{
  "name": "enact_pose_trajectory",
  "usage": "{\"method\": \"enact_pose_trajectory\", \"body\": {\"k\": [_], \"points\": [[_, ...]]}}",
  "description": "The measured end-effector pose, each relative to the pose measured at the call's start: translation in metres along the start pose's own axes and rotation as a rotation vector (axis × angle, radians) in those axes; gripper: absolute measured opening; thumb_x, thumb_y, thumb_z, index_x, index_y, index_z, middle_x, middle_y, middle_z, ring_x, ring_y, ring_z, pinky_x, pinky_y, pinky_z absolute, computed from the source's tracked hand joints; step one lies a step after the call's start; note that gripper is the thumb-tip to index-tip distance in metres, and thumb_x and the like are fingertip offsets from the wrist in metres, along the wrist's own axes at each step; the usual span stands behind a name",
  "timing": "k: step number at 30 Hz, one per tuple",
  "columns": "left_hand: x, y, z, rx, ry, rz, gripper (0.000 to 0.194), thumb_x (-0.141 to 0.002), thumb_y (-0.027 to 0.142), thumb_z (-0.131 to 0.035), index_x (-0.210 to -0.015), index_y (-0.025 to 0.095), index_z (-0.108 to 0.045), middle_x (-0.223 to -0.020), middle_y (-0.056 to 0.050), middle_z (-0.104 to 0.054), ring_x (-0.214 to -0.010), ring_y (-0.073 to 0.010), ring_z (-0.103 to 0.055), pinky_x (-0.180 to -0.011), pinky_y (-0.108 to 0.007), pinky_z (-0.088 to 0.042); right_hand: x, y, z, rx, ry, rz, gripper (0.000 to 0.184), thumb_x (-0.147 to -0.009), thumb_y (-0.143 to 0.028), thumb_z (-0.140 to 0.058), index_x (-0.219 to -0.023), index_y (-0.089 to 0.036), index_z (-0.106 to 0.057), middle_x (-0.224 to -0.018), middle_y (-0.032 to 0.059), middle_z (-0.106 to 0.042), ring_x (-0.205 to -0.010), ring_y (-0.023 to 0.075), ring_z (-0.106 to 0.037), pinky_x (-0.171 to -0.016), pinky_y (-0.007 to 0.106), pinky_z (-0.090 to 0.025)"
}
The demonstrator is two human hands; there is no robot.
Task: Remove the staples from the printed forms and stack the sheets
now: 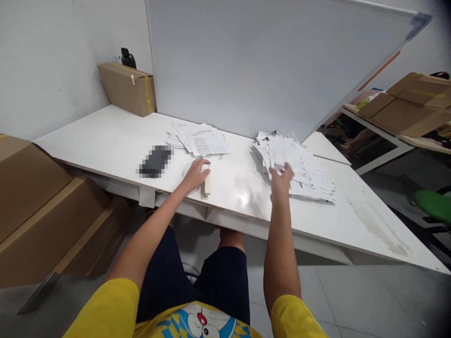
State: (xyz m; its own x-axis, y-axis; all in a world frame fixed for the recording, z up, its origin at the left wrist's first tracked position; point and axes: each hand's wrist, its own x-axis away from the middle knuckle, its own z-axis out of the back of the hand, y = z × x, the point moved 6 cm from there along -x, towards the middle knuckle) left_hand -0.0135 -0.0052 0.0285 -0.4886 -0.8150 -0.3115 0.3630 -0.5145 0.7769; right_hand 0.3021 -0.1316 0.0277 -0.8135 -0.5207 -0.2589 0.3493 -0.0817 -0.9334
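Note:
My left hand (196, 173) rests on the white table (105, 136), its fingers curled over the top of a cream stapler (207, 185) near the front edge. My right hand (281, 180) hovers with fingers spread at the near edge of a loose heap of printed sheets (299, 166) on the right. It holds nothing that I can see. A second, smaller pile of printed papers (200, 139) lies beyond my left hand. A dark flat object (155, 161), blurred out, lies left of the stapler.
A large grey board (268, 65) leans against the wall behind the table. A cardboard box (128, 88) stands at the back left corner. Big cartons (31, 206) sit on the floor at left. More flattened cardboard (412, 105) lies on a table at right, by a green seat (434, 205).

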Motion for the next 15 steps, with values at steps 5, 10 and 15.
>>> {"method": "enact_pose_trajectory", "body": {"k": [5,10,15], "points": [[-0.004,-0.008,0.001,0.079,0.053,0.067,0.027,-0.087,0.02,-0.054,-0.112,0.021,-0.063,-0.13,-0.009,-0.066,-0.132,-0.0262,-0.057,-0.117,-0.045,-0.043,0.044,-0.066,-0.139,0.376,-0.617,0.547,0.069,-0.087,-0.036,-0.061,-0.151,-0.016,-0.042,-0.159,0.0203,-0.039,-0.15,0.0342,-0.033,-0.123,0.054,-0.03],[-0.001,-0.005,0.005,0.044,0.106,0.074,0.025,-0.085,0.012,-0.054,-0.107,0.02,-0.064,-0.125,-0.008,-0.069,-0.127,-0.0248,-0.06,-0.118,-0.042,-0.042,0.056,-0.088,-0.232,0.64,-0.77,0.752,0.066,-0.094,-0.033,-0.057,-0.155,-0.015,-0.039,-0.166,0.0187,-0.032,-0.149,0.0348,-0.033,-0.121,0.052,-0.026],[0.003,-0.008,0.002,0.039,0.07,0.107,0.023,-0.086,0.012,-0.056,-0.103,0.021,-0.067,-0.122,-0.008,-0.071,-0.123,-0.025,-0.064,-0.115,-0.041,-0.046,0.057,-0.085,-0.251,0.642,-0.706,0.876,0.038,-0.103,-0.028,-0.04,-0.128,-0.015,-0.066,-0.134,0.0192,-0.063,-0.12,0.0321,-0.053,-0.103,0.043,-0.036]]}}
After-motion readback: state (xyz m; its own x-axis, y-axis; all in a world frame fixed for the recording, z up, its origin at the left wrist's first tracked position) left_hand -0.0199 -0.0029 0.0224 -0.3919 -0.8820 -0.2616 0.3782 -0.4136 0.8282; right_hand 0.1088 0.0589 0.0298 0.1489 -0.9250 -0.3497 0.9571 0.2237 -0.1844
